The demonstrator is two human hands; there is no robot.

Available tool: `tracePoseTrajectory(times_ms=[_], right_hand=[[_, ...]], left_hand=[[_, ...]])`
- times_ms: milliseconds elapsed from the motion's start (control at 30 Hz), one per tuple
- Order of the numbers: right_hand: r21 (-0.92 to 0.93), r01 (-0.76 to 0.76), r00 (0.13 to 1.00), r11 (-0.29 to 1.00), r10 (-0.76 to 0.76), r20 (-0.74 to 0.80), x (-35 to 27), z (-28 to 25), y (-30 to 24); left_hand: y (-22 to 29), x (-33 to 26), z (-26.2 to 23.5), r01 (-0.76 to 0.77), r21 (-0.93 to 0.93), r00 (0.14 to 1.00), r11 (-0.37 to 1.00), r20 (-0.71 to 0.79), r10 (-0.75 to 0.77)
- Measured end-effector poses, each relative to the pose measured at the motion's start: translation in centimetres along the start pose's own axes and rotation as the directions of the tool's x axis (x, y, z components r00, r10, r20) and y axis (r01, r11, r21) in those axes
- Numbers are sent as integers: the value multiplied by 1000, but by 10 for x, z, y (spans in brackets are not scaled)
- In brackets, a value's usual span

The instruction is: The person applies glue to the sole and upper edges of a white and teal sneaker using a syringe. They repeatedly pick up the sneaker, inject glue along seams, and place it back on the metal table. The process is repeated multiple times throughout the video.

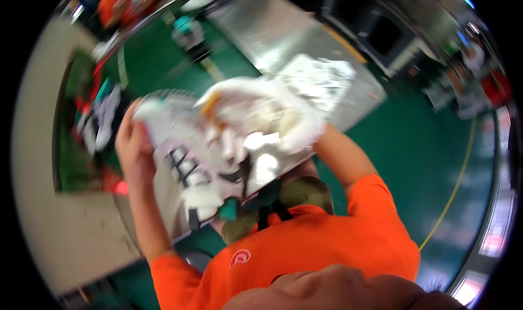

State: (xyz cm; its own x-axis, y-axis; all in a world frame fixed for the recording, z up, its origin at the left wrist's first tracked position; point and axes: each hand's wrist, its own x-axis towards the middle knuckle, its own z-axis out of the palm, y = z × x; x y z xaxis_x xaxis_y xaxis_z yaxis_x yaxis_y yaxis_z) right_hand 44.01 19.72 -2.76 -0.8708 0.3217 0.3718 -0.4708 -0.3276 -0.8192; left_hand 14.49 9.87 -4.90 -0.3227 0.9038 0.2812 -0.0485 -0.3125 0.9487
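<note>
My left hand (135,146) is raised at the left edge of a work surface, its fingers curled at the rim of a pale piece that looks like a shoe part; blur hides exactly what they grip. Beside it lies a white and lavender piece with black crossed straps (185,166), like a laced shoe upper. A bulky white bundle (261,106), perhaps a bag or cloth with cream and orange-brown bits inside, covers the middle. Behind that bundle my right forearm (346,155) disappears, so the right hand's fingers are hidden. Shiny metal (267,168) shows under the bundle's near side.
A long metal table (261,29) extends at the back, with a heap of white pieces (321,78) on it. Shoe-like items lie at the left (103,117) and on the green surface (190,38). Another person in orange (125,5) is at far left. Dark machines (376,27) stand behind.
</note>
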Motion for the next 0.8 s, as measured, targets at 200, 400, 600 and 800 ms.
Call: tracePoseTrajectory(times_ms=[200, 400, 600, 800], right_hand=[[79, -243, 949, 967, 253, -186, 30, 4, 5], [169, -91, 993, 981, 102, -55, 4, -33, 42], [237, -187, 971, 953, 216, -104, -5, -45, 51], [267, -215, 958, 939, 256, -129, -28, -48, 45]], left_hand=[[3, -2, -9, 3, -176, 998, 984, -67, -15], [-18, -15, -8, 109, -309, 973, 945, -162, -166], [-40, -11, -12, 200, -349, 894, 916, -318, -316], [-41, -21, 1, 285, -368, 867, 885, -295, -402]])
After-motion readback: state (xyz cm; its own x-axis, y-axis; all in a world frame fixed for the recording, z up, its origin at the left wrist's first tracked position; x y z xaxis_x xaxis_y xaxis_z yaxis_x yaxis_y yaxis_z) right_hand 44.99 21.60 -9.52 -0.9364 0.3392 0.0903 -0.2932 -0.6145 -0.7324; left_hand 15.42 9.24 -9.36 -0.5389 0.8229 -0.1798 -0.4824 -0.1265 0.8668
